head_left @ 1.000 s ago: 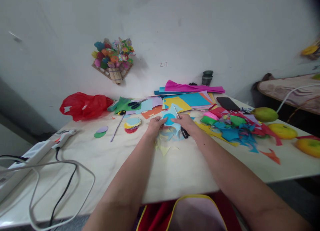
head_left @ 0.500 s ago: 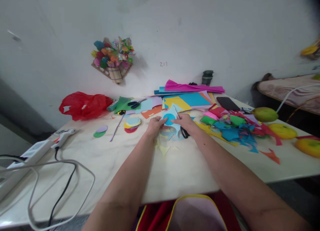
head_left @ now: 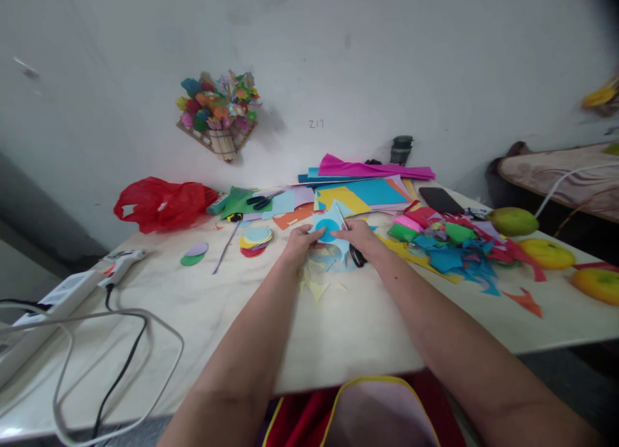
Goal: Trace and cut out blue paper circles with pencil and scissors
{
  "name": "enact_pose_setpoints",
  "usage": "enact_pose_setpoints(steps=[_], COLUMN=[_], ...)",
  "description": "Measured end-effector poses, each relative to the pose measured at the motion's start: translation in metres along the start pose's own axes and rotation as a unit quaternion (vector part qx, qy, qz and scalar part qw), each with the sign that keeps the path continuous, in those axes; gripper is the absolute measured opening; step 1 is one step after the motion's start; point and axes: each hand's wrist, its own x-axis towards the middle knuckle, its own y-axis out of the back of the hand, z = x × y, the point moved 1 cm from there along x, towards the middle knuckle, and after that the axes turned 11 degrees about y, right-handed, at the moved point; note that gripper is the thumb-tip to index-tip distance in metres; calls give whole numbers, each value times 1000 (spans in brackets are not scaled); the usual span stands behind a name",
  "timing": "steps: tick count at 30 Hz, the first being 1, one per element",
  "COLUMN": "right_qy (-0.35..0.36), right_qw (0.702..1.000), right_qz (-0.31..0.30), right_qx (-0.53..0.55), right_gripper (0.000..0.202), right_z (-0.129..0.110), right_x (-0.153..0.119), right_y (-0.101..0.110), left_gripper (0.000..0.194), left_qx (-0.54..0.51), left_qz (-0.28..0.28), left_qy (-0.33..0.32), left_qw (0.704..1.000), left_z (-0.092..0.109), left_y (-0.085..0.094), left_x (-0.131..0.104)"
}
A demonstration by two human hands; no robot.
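Note:
My left hand (head_left: 300,242) pinches a light blue paper piece (head_left: 333,231) with a darker blue circle on it, held just above the table (head_left: 242,318). My right hand (head_left: 362,238) grips black-handled scissors (head_left: 354,250), their blades reaching into the paper's upper edge. Small yellow and blue paper offcuts (head_left: 316,284) lie on the table right under both hands. A stack of cut paper circles (head_left: 255,239) sits a little left of my left hand.
Coloured paper sheets (head_left: 360,192) are stacked at the back, with another pair of scissors (head_left: 264,200) and a phone (head_left: 439,200). A heap of scraps (head_left: 454,247) and mangoes (head_left: 546,252) lie right. A red bag (head_left: 159,203), power strip (head_left: 62,295) and cables (head_left: 120,363) lie left.

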Motion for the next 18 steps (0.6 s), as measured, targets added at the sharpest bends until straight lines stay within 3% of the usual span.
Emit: enact_pose_setpoints(steps=[7, 13, 18], right_qy=[22, 67, 75], right_qw=[999, 991, 986], right_qz=[12, 101, 149], right_qx=[-44, -53, 32], right_gripper=[30, 33, 47], right_z=[0, 5, 4], right_x=[0, 6, 9], right_y=[-2, 1, 3], left_gripper=[41, 35, 34], left_qx=[-23, -62, -107], left_qz=[-38, 28, 50], left_qy=[-27, -28, -34], left_qw=[999, 997, 992], left_z=[-2, -2, -1], left_y=[-4, 1, 5], left_x=[-1, 3, 5])
